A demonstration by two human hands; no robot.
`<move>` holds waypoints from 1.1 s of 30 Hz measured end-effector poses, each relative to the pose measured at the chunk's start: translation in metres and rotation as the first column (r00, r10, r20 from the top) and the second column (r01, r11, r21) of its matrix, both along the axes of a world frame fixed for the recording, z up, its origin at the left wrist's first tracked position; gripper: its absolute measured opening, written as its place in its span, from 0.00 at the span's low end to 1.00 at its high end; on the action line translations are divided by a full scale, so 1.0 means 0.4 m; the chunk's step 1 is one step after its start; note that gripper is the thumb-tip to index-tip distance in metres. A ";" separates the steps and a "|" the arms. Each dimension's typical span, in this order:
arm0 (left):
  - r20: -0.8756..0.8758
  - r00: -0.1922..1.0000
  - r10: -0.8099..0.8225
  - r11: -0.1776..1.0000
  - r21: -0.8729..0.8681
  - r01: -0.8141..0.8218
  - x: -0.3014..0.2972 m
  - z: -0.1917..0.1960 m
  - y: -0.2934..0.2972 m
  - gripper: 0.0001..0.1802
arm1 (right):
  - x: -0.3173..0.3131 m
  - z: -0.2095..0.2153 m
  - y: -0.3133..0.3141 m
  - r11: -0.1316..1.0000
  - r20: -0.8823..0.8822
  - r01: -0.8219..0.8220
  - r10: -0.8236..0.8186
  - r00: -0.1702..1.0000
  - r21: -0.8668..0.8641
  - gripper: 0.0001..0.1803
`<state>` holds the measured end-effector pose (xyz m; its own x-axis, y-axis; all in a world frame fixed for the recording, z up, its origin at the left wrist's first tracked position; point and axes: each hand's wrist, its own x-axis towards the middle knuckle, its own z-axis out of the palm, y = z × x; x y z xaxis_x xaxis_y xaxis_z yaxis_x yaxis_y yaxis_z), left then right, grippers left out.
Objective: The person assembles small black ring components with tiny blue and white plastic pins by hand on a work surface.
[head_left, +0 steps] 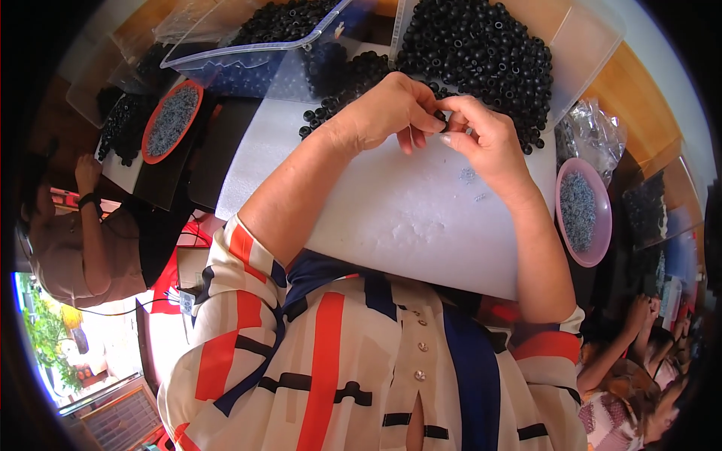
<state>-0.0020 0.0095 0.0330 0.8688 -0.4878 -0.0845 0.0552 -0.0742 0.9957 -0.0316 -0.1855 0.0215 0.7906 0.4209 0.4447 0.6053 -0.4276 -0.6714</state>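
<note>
From the head camera, we see our left hand (387, 113) and right hand (481, 139) meeting fingertip to fingertip, together pinching one small black ring (441, 117) at the near edge of a heap of black rings (481, 52). That heap lies on a white foam board (406, 210). Two clear plastic tubs (256, 45) sit at the far side. We count two dishes of small grey parts: a pink dish (580, 214) at right, a red dish (171, 120) at left. Another person (83, 240) sits far left.
</note>
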 end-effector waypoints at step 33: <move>-0.168 0.986 0.011 0.993 -0.116 -0.031 0.008 -0.009 0.004 0.07 | 0.011 -0.006 -0.017 0.972 -0.206 0.158 -0.121 0.971 0.173 0.03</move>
<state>0.0013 0.0113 0.0294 0.8573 -0.4851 -0.1724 0.2217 0.0455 0.9741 -0.0273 -0.1923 0.0191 0.9139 0.2238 0.3387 0.4000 -0.3544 -0.8452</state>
